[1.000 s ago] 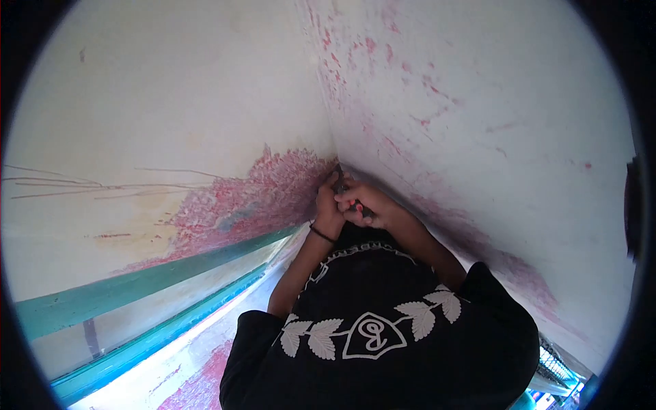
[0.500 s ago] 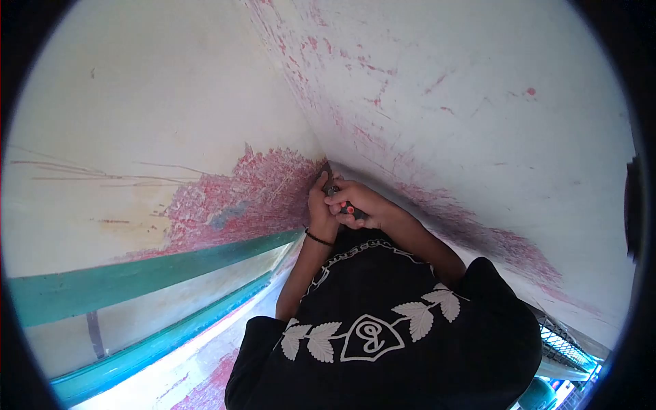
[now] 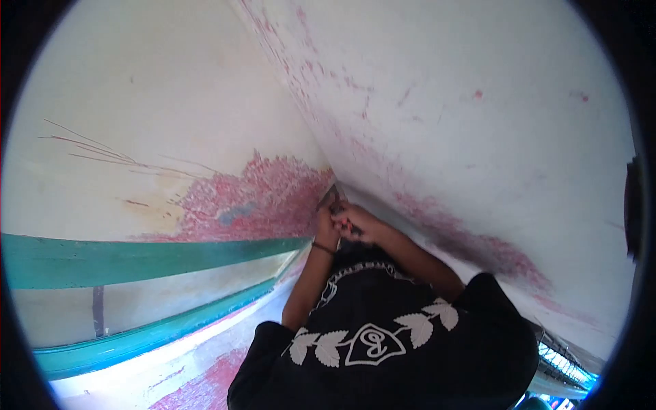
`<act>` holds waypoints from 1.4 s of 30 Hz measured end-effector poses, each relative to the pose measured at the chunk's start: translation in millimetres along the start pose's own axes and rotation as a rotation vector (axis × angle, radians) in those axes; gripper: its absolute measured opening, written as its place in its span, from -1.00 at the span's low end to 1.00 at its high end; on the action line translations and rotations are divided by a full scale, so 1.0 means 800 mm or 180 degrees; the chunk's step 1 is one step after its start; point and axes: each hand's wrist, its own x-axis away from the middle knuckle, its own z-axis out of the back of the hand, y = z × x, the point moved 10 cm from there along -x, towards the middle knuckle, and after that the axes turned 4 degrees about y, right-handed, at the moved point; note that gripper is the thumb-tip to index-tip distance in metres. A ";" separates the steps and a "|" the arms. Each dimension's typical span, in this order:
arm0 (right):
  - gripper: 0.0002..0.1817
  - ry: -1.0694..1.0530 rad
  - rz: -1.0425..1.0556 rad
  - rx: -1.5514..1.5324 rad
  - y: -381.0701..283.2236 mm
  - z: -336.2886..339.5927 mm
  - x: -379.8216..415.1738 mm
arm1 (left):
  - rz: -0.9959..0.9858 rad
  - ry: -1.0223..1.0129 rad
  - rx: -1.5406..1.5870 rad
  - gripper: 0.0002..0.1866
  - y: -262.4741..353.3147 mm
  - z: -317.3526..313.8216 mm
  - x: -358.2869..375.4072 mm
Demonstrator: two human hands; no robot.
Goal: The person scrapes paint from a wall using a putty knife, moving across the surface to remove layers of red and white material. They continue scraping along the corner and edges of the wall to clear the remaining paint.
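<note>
Both hands are together low in the corner where two walls meet. My right hand [image 3: 363, 223] is wrapped round the dark handle, with red patches, of a scraper [image 3: 331, 195]. My left hand [image 3: 327, 223], with a dark band at the wrist, is closed on the tool nearer its blade. The grey blade points up into the corner; whether its edge touches the wall is hard to tell. Beside it, the left wall [image 3: 171, 75] has a broad patch of exposed pink [image 3: 273, 184] with rough edges. Pink streaks also mark the right wall [image 3: 437, 150].
A green ledge [image 3: 137, 261] runs along the left wall below the pink patch, with a second teal strip [image 3: 171, 328] lower down. My black shirt [image 3: 437, 362] with white leaf prints fills the bottom middle. A metal grille [image 3: 564, 362] shows at the lower right.
The view has shifted, so the corner and hands appear slightly lower. More of the scraper's blade shows above my left hand. Both hands remain on the tool.
</note>
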 end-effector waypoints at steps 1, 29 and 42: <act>-0.65 -0.0211 0.0105 0.0001 -0.009 -0.009 0.029 | 0.0351 0.0203 0.0397 -0.79 -0.004 -0.002 0.004; -0.21 0.1507 0.4098 0.2691 -0.028 0.021 0.005 | -0.1338 0.1006 -0.1391 -0.57 0.143 -0.047 0.045; -0.20 0.1487 0.3821 0.2699 -0.022 -0.001 0.036 | -0.0810 0.0689 -0.1187 -0.56 0.100 -0.017 0.035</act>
